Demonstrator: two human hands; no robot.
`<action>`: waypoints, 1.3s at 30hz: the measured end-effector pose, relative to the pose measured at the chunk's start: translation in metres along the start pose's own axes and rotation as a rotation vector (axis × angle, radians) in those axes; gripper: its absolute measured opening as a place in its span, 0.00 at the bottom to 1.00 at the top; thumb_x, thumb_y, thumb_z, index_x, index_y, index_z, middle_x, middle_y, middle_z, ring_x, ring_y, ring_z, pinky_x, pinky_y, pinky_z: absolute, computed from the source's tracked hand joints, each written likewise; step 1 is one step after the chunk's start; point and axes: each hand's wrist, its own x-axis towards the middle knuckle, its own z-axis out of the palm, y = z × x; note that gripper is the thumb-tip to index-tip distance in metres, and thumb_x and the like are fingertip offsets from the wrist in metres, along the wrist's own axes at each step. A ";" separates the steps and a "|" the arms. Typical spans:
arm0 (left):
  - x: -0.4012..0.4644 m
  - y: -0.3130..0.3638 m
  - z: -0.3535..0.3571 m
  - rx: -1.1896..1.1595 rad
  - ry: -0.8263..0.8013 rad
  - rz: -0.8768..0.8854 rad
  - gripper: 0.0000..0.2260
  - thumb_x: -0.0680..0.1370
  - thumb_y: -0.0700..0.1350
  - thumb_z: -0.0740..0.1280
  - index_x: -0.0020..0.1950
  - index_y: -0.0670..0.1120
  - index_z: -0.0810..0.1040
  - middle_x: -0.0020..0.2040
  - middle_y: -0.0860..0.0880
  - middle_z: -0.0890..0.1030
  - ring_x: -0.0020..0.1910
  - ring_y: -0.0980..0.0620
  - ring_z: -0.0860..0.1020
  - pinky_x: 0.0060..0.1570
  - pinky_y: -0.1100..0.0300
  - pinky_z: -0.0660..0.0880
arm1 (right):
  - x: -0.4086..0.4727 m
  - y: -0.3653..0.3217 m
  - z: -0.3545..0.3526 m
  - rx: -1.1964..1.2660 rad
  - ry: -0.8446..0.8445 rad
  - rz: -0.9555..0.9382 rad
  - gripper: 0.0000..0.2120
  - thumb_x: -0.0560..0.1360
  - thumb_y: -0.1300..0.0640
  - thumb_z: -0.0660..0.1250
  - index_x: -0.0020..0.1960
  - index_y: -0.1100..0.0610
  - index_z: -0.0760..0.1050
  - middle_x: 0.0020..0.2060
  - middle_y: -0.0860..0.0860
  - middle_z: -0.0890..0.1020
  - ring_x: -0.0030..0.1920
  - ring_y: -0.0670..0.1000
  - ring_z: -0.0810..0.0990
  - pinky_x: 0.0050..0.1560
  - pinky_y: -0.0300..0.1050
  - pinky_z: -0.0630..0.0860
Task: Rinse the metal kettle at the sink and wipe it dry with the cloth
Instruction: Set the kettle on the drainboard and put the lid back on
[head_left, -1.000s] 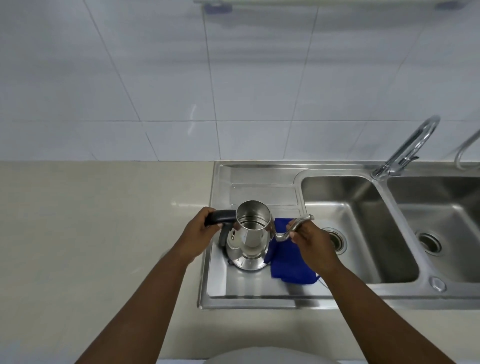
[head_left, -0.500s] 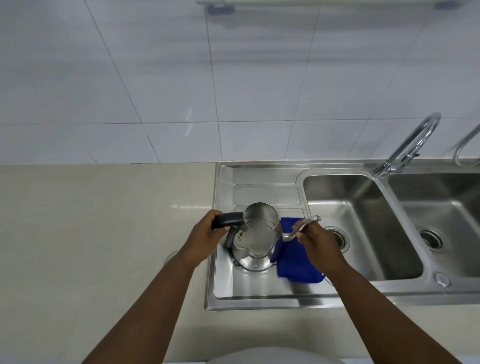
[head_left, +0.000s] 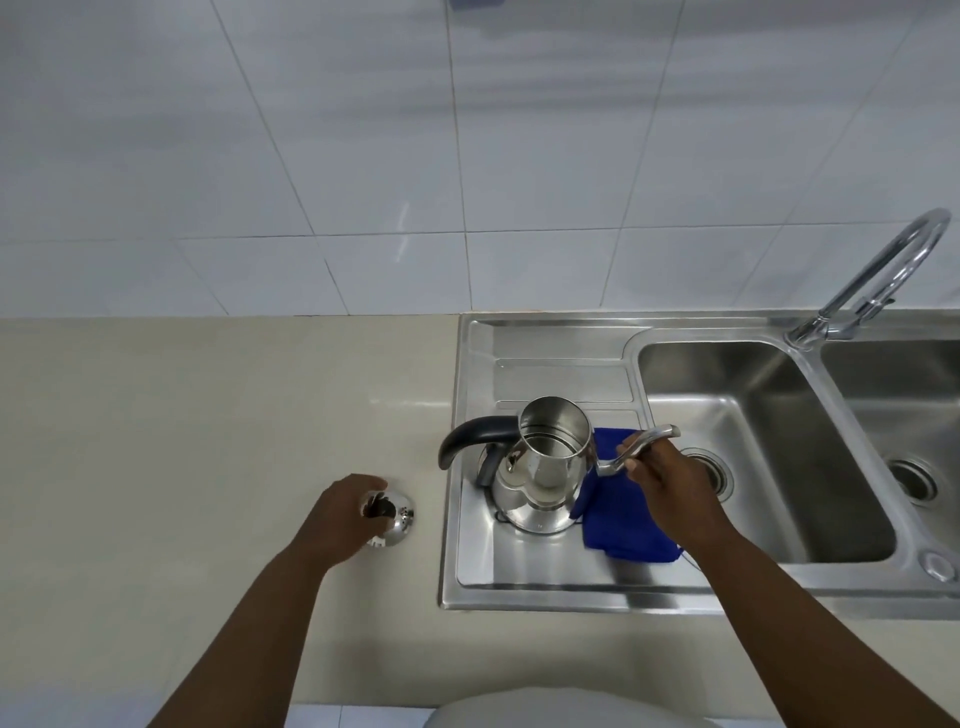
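Note:
The lidless metal kettle (head_left: 543, 467) stands upright on the steel drainboard (head_left: 530, 571) of the sink, its black handle (head_left: 470, 439) pointing left. My right hand (head_left: 670, 480) grips the kettle's thin curved spout (head_left: 641, 449). A blue cloth (head_left: 623, 514) lies on the drainboard right of the kettle, partly under my right hand. My left hand (head_left: 337, 514) rests on the shiny round kettle lid (head_left: 395, 517), which sits on the beige counter left of the sink; its fingers curl around the lid.
The sink has two basins: the nearer basin (head_left: 769, 447) with a drain just right of my right hand, and a second basin (head_left: 914, 415) at the far right. A curved tap (head_left: 883, 270) rises between them. White tiled wall behind; beige counter (head_left: 182, 441) to the left.
My left hand let go of the kettle's black handle and moved down-left onto the lid on the counter. The right hand stays on the spout. The view shifted left.

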 end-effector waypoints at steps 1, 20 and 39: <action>-0.003 -0.003 0.002 -0.007 0.010 0.000 0.21 0.65 0.39 0.77 0.54 0.54 0.80 0.55 0.48 0.81 0.59 0.46 0.78 0.59 0.56 0.71 | 0.000 0.001 0.000 0.002 0.001 -0.002 0.08 0.79 0.56 0.64 0.58 0.53 0.75 0.48 0.52 0.86 0.48 0.54 0.84 0.53 0.57 0.80; 0.000 0.203 0.008 -0.236 0.168 0.510 0.17 0.69 0.42 0.76 0.57 0.47 0.81 0.57 0.51 0.83 0.55 0.55 0.79 0.56 0.57 0.77 | -0.003 -0.001 0.000 0.029 0.014 0.018 0.08 0.80 0.54 0.63 0.57 0.54 0.76 0.45 0.50 0.86 0.45 0.50 0.85 0.51 0.56 0.82; -0.001 0.227 0.027 -0.063 0.097 0.377 0.15 0.71 0.49 0.73 0.56 0.49 0.81 0.54 0.51 0.84 0.54 0.51 0.81 0.56 0.52 0.77 | 0.000 0.003 0.002 0.044 -0.013 0.034 0.09 0.80 0.56 0.63 0.59 0.52 0.75 0.51 0.49 0.85 0.50 0.47 0.83 0.49 0.33 0.73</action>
